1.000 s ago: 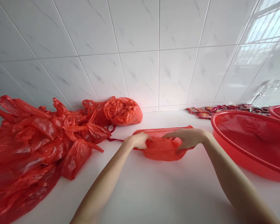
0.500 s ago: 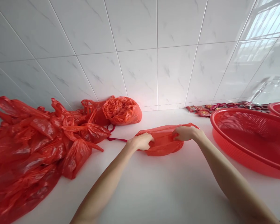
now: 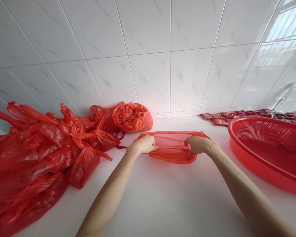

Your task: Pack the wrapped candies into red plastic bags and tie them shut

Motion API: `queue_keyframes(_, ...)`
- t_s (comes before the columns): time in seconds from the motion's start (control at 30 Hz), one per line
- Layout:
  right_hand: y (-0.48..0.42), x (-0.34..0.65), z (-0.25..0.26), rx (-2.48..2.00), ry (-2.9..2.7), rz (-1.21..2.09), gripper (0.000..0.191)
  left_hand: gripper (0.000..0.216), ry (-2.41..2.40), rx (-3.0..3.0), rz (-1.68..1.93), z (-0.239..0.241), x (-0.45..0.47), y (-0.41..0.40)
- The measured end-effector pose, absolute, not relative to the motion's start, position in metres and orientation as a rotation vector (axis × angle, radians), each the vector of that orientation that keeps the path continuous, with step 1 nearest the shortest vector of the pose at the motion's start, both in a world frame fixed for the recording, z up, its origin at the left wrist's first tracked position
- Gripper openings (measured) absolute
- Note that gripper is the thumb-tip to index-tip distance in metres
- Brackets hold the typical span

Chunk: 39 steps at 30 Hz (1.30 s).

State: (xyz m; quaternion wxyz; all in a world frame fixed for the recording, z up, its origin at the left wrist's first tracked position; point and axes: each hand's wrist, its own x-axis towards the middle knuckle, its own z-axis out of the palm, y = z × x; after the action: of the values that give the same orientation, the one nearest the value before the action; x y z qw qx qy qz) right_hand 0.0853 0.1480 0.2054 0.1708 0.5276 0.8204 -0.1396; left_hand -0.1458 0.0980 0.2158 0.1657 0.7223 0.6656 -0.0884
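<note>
A thin red plastic bag [image 3: 172,148] lies on the white counter [image 3: 162,197] in front of me, stretched wide between both hands. My left hand [image 3: 142,144] is closed on the bag's left edge. Closed in a fist, my right hand [image 3: 196,144] grips its right edge. The bag's mouth is pulled taut along the top. What is inside the bag cannot be made out.
A big heap of tied red plastic bags [image 3: 39,148] fills the counter's left side, with a stuffed red bag [image 3: 132,117] against the tiled wall. A large red mesh basket [image 3: 268,148] sits at the right. Small red packets [image 3: 236,116] lie along the wall behind it.
My hands have moved apart from the bag's top to its two edges, pulling the crumpled bag out wide and taut.
</note>
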Motion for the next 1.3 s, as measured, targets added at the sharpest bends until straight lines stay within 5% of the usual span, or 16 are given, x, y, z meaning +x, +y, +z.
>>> queue_keyframes(0.2, 0.139, 0.085, 0.212, 1.469, 2.342, -0.333, 0.036, 0.011, 1.890, 2.042, -0.356, 0.218, -0.139, 0.090)
queue_keyframes(0.43, 0.124, 0.080, 0.224, 1.521, 2.367, -0.243, 0.026, 0.074, 1.930, 2.108, -0.370, 0.221, -0.134, 0.080)
queue_keyframes(0.67, 0.116, 0.073, 0.223, 1.465, 2.401, -0.164, 0.033, 0.025, 1.930, 2.048, -0.520, 0.219, -0.116, 0.078)
queue_keyframes(0.9, 0.127, 0.078, 0.218, 1.300, 2.569, -0.288, 0.022, 0.033, 1.616, 2.237, -0.250, 0.230, -0.115, 0.068)
queue_keyframes(1.07, 0.124, 0.087, 0.233, 1.260, 2.794, -0.428, 0.039, 0.040, 1.438, 2.408, 0.190, 0.241, -0.127, 0.064)
queue_keyframes(1.3, 0.139, 0.089, 0.218, 1.126, 3.061, -0.125, 0.030, 0.032, 1.673, 2.416, 0.012, 0.213, -0.139, 0.090)
